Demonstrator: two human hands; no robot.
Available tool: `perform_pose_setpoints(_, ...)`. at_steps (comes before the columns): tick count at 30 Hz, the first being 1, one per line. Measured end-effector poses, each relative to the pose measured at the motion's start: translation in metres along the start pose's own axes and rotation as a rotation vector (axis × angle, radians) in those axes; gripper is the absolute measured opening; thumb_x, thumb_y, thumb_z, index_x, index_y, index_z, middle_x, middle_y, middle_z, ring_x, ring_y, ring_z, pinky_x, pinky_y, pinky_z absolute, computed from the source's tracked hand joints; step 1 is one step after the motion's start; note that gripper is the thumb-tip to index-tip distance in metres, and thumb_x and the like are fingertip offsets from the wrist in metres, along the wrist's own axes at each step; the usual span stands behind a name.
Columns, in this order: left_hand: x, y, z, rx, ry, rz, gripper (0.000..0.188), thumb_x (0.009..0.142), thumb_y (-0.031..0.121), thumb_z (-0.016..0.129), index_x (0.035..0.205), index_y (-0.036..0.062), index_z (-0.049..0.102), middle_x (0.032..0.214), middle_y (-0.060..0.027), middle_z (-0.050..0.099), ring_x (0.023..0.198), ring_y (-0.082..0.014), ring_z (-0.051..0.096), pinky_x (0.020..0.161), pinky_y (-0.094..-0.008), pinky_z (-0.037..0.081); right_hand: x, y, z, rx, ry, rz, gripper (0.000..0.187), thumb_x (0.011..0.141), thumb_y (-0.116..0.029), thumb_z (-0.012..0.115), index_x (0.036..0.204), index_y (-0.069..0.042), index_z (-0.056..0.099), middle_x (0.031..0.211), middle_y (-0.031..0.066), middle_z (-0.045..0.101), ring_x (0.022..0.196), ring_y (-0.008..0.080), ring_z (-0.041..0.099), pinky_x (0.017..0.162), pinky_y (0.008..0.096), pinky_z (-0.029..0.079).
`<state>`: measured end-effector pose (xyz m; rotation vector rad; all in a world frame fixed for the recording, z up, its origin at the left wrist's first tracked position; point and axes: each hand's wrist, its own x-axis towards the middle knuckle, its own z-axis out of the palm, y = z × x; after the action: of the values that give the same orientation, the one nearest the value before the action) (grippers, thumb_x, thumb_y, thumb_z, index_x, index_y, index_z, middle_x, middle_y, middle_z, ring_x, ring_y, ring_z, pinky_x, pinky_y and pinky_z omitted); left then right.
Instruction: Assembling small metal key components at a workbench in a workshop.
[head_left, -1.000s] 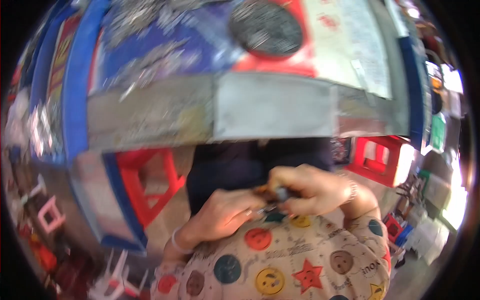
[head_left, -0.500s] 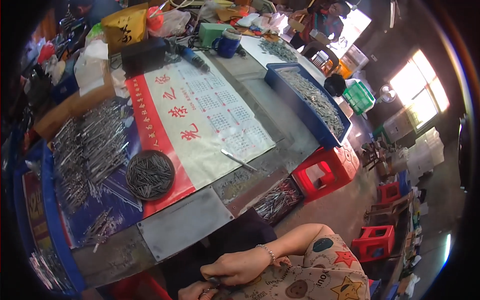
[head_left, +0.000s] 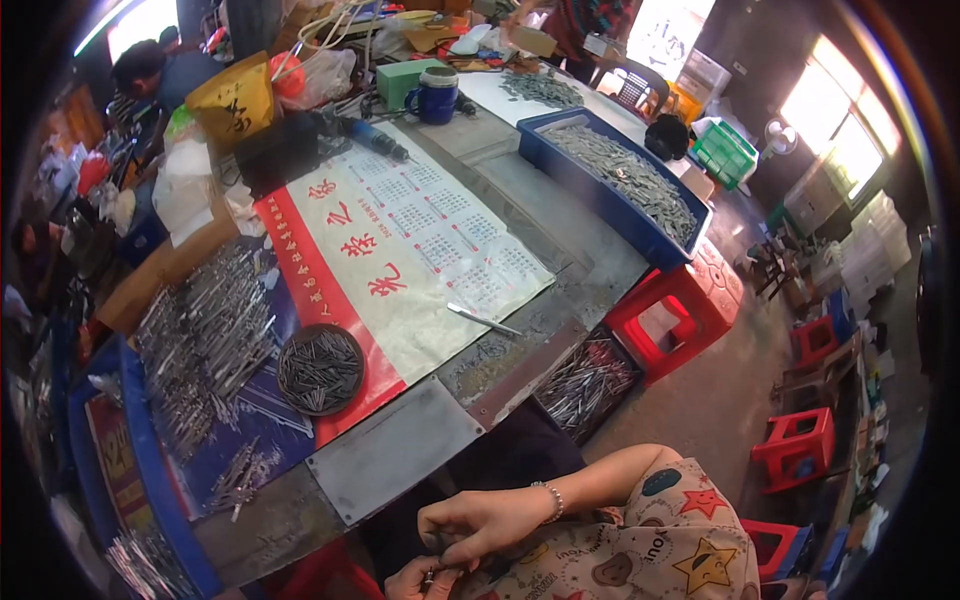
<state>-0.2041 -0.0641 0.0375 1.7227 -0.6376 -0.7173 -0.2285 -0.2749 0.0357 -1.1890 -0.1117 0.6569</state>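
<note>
View has swung toward window [head_left: 843, 110]. Table [head_left: 580, 260] bears bowl [head_left: 318, 411] and tray [head_left: 600, 207]. Left hand [head_left: 420, 581] and right hand [head_left: 485, 525] curl together; contents I cannot tell.

The lower edge cuts off the left hand [head_left: 425, 580], and whatever lies between it and the right hand [head_left: 487, 523] is hidden. Left of the hands, a red object [head_left: 325, 573] is partly covered by the surface [head_left: 395, 455]. Far beyond the hands, a co-worker's [head_left: 588, 28] head is cut off. Small goods far right of the hands are blurred.
</note>
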Motion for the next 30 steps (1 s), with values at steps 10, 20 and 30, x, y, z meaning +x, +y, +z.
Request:
perform_pose_setpoints(10, -0.011, -0.017, 0.008, -0.230, 0.070, -0.153, 0.012, 0.091, 0.008, 0.060, 0.100, -0.0012, 0.060, 0.084, -0.0042, 0.065, 0.067, -0.0083, 0.052, 0.060, -0.0239, 0.043, 0.002, 0.028, 0.003, -0.195, 0.174, -0.375, 0.022, 0.091, -0.016, 0.060, 0.087, 0.001, 0.046, 0.070, 0.0027, 0.055, 0.063, 0.0088, 0.052, 0.058, 0.0235, 0.045)
perform_pose_setpoints(20, 0.000, -0.006, 0.018, -0.392, 0.164, -0.208, 0.007, 0.091, 0.004, 0.057, 0.098, 0.0011, 0.060, 0.079, -0.0019, 0.063, 0.054, -0.0032, 0.042, 0.050, -0.0197, 0.034, -0.005, 0.020, -0.002, -0.114, 0.224, -0.354, 0.022, 0.092, -0.017, 0.059, 0.088, 0.002, 0.049, 0.076, 0.0046, 0.052, 0.071, 0.0086, 0.048, 0.062, 0.0261, 0.044)
perform_pose_setpoints(30, -0.001, -0.008, 0.017, -0.461, 0.111, -0.237, 0.014, 0.091, 0.010, 0.061, 0.101, 0.0003, 0.061, 0.078, -0.0019, 0.064, 0.055, -0.0032, 0.042, 0.050, -0.0201, 0.034, -0.006, 0.023, -0.002, -0.209, 0.314, -0.396, 0.022, 0.093, -0.019, 0.060, 0.087, 0.001, 0.052, 0.067, 0.0058, 0.056, 0.061, 0.0095, 0.050, 0.056, 0.0268, 0.042)
